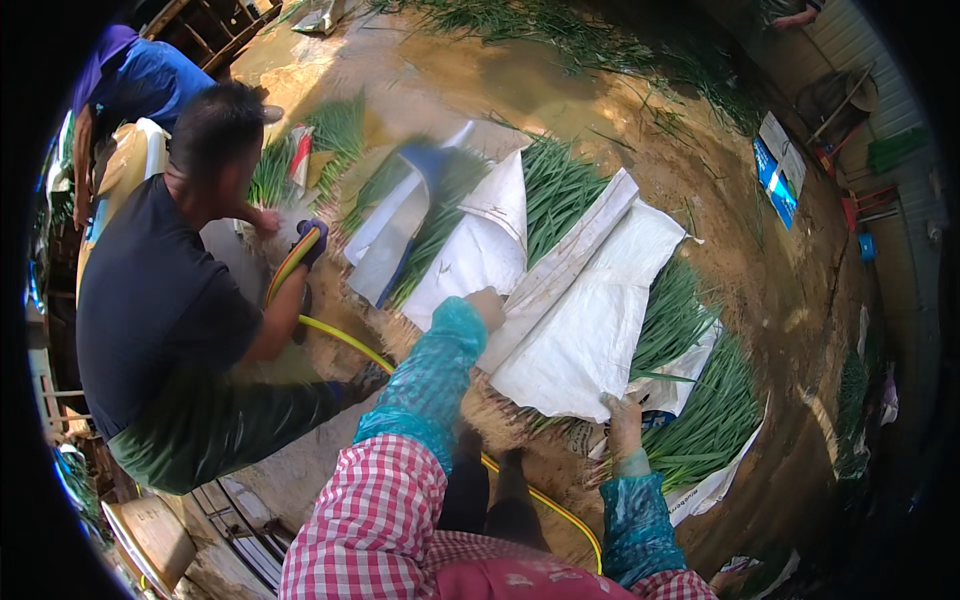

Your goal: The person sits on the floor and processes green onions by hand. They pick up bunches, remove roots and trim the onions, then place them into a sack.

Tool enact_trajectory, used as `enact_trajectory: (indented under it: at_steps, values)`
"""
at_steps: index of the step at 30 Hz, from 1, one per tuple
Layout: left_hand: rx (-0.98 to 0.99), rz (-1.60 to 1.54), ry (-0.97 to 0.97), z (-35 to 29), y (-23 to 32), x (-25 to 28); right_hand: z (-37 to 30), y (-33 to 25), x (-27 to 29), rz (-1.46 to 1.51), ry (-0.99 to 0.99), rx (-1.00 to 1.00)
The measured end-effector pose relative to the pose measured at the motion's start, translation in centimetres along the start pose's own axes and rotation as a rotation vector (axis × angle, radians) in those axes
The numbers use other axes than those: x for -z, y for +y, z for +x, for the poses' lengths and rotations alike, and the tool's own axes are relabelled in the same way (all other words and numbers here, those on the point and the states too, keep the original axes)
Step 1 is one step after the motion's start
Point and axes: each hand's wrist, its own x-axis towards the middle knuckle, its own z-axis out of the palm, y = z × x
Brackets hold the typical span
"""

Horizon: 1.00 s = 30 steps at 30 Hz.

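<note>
A white woven sack lies partly spread over bundles of green onions. My left hand is closed at the sack's left edge, near a folded strip. At the sack's near right corner, my right hand pinches the material. Both forearms wear wet teal plastic sleeves over red checked cloth. More green onions show beyond the sack, their root ends toward me. Another white sack piece covers the bundle to the left, and a blue-and-white one lies past it.
A person in a dark shirt crouches at left, holding a yellow hose that runs past my feet. Another person bends behind. Wet muddy ground spreads at right, with a blue-and-white sack on it. A wooden stool stands lower left.
</note>
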Motion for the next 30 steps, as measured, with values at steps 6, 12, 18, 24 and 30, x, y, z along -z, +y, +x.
enact_trajectory:
  at_steps: [6,12,18,24,30]
  values:
    - [0.025,-0.022,0.010,-0.8,-2.3,2.6,-0.2,-0.3,-1.1,0.023,0.000,0.033]
    - [0.016,0.064,0.106,0.2,-4.8,0.7,1.5,2.2,-0.2,-0.110,0.026,-0.056]
    - [0.055,-0.009,0.268,0.0,-4.5,-1.5,1.9,3.9,1.2,-0.025,0.111,-0.144]
    - [0.152,-0.071,0.309,-2.0,-3.3,-2.1,2.3,4.4,1.5,-0.087,0.069,-0.109]
    - [0.176,-0.160,0.200,-3.6,-4.8,-1.8,2.9,4.2,0.1,-0.231,-0.058,-0.088]
